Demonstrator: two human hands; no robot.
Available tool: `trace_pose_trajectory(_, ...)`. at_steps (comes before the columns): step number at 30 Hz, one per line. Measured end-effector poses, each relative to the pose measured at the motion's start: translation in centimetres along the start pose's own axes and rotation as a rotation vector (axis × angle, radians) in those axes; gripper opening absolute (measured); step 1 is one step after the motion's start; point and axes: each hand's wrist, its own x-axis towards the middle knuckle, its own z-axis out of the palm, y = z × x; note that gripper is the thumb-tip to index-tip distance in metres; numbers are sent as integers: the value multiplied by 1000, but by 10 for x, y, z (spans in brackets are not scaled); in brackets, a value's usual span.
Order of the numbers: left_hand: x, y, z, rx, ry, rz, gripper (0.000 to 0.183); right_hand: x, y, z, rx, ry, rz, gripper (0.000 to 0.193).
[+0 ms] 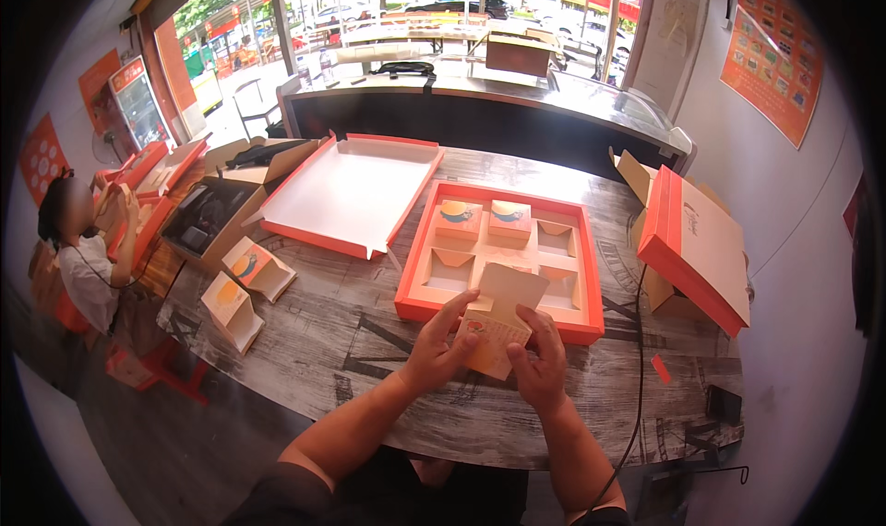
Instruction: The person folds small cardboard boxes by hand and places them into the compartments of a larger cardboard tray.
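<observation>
Between both hands I hold a small cardboard box (494, 351) with a raised flap, over the near edge of the tray. My left hand (438, 346) grips its left side, and my right hand (543, 355) has its right side, fingers behind and thumb in front. Beyond it lies a large orange-rimmed gift box tray (411, 281) with square compartments. Two small printed boxes (459, 217) sit in its far compartments; several other compartments show no box. To the left on the table, two partly folded small boxes (233, 309) stand with their sides spread.
An orange-edged lid (346, 194) lies open side up beyond the left boxes. An open carton (212, 214) stands at far left, a closed orange box (692, 249) at right. A black cable (639, 369) crosses the table's right side. Another person (88, 249) works at left.
</observation>
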Motion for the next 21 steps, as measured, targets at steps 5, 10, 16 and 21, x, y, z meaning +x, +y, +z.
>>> trace_pose_trajectory(5, 0, 1, 2, -221, -24, -85, 58, 2, -4, 0, -81, 6, -54, 31)
trace_pose_trajectory(10, -2, 0, 0, -346, -31, -169, 48, 1, -1, 0, -47, -6, 5, 27)
trace_pose_trajectory(16, -1, -6, 1, -383, 1, -109, 37, -14, 20, 9, 173, 29, 78, 32)
trace_pose_trajectory(21, -1, -9, 2, -440, 4, -89, 31, -11, 12, 14, 259, 106, 74, 36)
